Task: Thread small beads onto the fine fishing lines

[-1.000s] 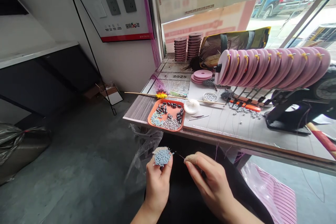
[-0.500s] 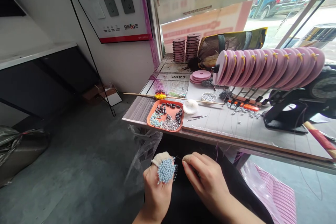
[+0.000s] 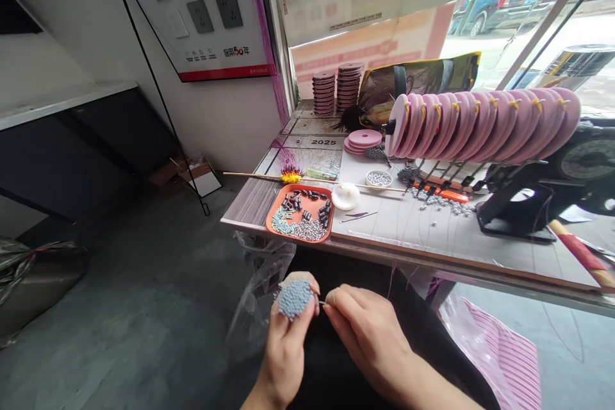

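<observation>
My left hand is closed round a tight bundle of pale blue bead-tipped pieces, held upright over my lap below the table edge. My right hand is just to its right, fingers pinched on a thin dark needle or wire whose tip touches the bundle's right side. A bandage wraps a fingertip on each hand. An orange tray of small dark, silver and pale blue parts sits on the table's near edge.
A row of pink discs hangs on a black stand at right. Stacked pink discs, a small bowl of beads, a white disc, a long stick and tweezers lie on the table. Pink plastic bags lie at lower right.
Both hands have drifted lower and closer together. The bundle has turned in my left hand, and my right fingers have brought the needle up against its side.
</observation>
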A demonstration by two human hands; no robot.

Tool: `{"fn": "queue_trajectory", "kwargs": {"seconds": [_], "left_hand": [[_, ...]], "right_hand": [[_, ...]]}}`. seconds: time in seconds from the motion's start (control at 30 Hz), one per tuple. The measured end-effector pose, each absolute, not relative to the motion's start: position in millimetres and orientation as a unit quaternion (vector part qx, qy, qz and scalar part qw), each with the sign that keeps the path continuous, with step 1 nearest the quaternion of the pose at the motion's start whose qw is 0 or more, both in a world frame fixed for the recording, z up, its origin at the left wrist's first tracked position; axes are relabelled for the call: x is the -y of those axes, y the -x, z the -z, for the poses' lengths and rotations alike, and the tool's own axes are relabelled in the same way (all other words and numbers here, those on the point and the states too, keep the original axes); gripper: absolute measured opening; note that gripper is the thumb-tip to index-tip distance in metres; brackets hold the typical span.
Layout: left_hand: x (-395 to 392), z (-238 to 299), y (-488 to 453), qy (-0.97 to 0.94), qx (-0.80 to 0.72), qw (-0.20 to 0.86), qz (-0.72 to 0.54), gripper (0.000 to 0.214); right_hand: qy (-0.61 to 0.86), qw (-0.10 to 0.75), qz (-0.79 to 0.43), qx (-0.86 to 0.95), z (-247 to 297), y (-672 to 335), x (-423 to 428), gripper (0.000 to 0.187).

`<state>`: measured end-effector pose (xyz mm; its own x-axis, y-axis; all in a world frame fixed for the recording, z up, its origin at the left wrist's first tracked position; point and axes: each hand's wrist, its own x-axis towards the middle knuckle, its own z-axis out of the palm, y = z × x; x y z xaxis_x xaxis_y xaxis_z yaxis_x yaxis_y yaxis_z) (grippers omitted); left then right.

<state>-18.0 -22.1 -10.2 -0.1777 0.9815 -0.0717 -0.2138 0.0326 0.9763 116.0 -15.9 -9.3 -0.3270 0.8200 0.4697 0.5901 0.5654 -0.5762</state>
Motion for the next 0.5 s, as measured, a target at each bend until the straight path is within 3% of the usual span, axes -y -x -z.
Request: {"fn": "queue_trajectory", "kwargs": {"seconds": [0.07,0.13,0.27,0.43,0.5], "left_hand": [[13,-6,19,-0.270,-0.417,0.650,-0.575,0.013],[-1,-22,28,-0.179,-0.365,0.705,-0.581,0.014],[-23,-32,61,-0.181,-0.364,0.556,-0.725,0.015],[-2,-13,53,-0.331,-0.538,0.615,-0.472,0.021],[12,-6,38,-0.357,-0.560,0.603,-0.441,0.024]], "right_hand": [[0.411,0.369,-0.129,0.823,9,-116,18,0.030],[0.376,0.372,-0.122,0.840,8,-119,21,0.029],[0.385,0.407,-0.138,0.817,8,-128,24,0.026],[0.426,0.454,-0.103,0.776,9,-126,21,0.019],[0.424,0.454,-0.061,0.781,10,-123,19,0.019]]}}
